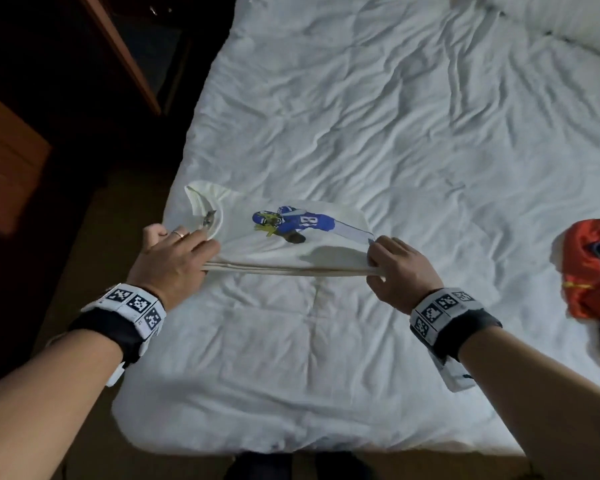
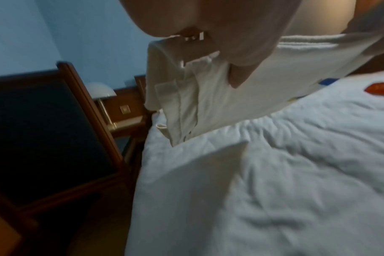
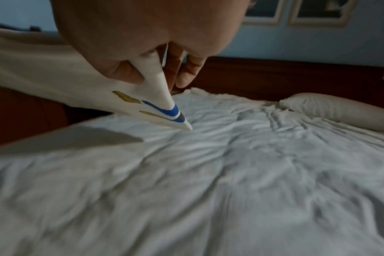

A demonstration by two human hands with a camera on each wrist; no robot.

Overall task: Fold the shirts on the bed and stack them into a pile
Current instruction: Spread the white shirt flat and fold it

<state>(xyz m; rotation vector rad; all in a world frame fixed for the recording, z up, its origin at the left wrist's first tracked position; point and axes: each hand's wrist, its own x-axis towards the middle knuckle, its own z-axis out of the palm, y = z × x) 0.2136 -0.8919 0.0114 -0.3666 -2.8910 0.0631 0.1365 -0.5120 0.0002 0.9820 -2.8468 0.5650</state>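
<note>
Left hand (image 1: 174, 251), right hand (image 1: 397, 268) pinch white shirt (image 1: 291, 251) taut.

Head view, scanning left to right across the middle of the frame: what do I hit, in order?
Wooden furniture beside the bed → left hand gripping the collar end → white shirt with the blue football-player print → right hand pinching the other end → bare white bedding → crumpled red garment at the right edge.
</note>
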